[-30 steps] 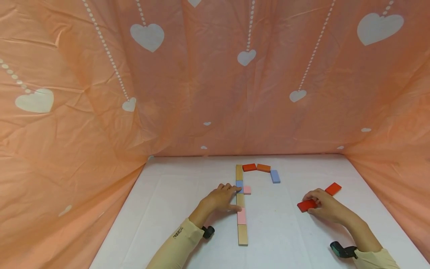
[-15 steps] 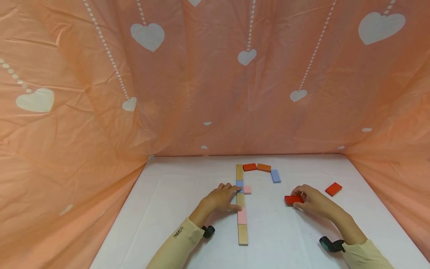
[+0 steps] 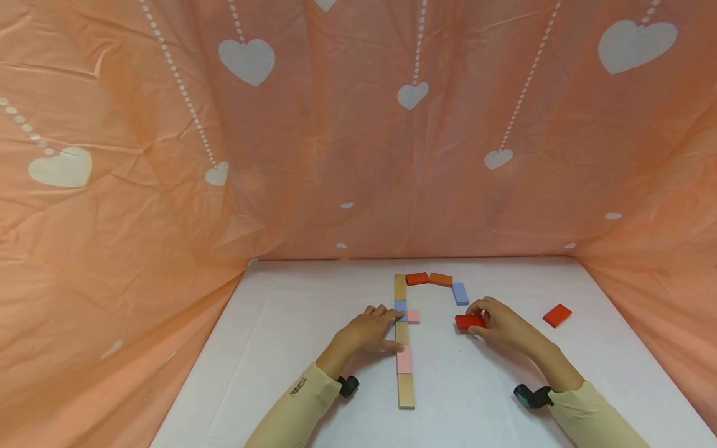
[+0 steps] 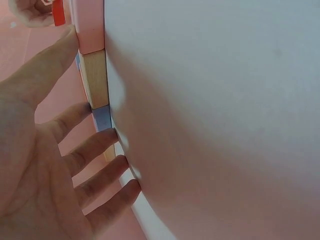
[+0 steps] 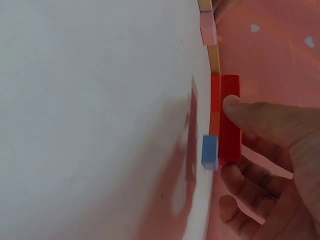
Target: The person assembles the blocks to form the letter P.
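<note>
My right hand (image 3: 504,325) pinches a red wooden block (image 3: 469,322) between thumb and fingers, just in front of a blue block (image 3: 460,294). In the right wrist view this red block (image 5: 230,137) is off the table, its shadow falling on the cloth. My left hand (image 3: 365,331) rests with spread, relaxed fingers along a straight column of tan, blue and pink blocks. Its index fingertip lies at the column's blue block (image 3: 399,305), its thumb tip at the pink block (image 3: 404,362). A smaller pink block (image 3: 414,317) juts from the column's right side.
From the column's far tan block (image 3: 400,286), a red block (image 3: 417,279) and an orange block (image 3: 440,279) curve right to the blue one. Another red block (image 3: 557,315) lies loose at the right. A white cloth (image 3: 269,348) covers the table; an orange curtain (image 3: 358,143) hangs behind.
My right hand has carried the red block leftward and slightly away from me, towards the curved row, leaving the other red block behind. The left hand has stayed put.
</note>
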{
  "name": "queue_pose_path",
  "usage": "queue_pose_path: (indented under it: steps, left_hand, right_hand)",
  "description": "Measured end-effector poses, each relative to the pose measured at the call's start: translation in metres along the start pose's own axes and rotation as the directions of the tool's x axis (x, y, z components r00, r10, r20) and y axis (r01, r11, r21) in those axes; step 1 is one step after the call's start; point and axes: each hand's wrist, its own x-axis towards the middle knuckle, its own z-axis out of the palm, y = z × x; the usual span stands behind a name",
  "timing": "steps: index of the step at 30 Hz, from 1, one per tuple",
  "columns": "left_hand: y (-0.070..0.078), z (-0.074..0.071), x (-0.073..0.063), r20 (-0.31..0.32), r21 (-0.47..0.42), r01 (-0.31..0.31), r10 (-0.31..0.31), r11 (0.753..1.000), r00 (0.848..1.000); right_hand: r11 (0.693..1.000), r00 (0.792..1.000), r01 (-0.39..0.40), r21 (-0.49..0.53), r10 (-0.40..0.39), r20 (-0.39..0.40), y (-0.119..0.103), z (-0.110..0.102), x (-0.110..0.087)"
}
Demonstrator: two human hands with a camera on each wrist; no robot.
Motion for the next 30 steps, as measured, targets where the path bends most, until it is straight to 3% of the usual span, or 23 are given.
queue_pose_path:
  steps: [24,30]
  left_hand:
    - [0.001,0.000,0.001,0.001,-0.004,0.016,-0.016,1.000,1.000]
    - [0.002,-0.002,-0.001,0.001,-0.011,0.026,-0.026,1.000,1.000]
  right_hand:
    - [0.991,0.992,0.124,-0.047,-0.124,0.004,-0.021,0.027,0.045]
    - [0.992,0.993,0.118,-0.054,-0.116,0.030,-0.022,0.031,0.051]
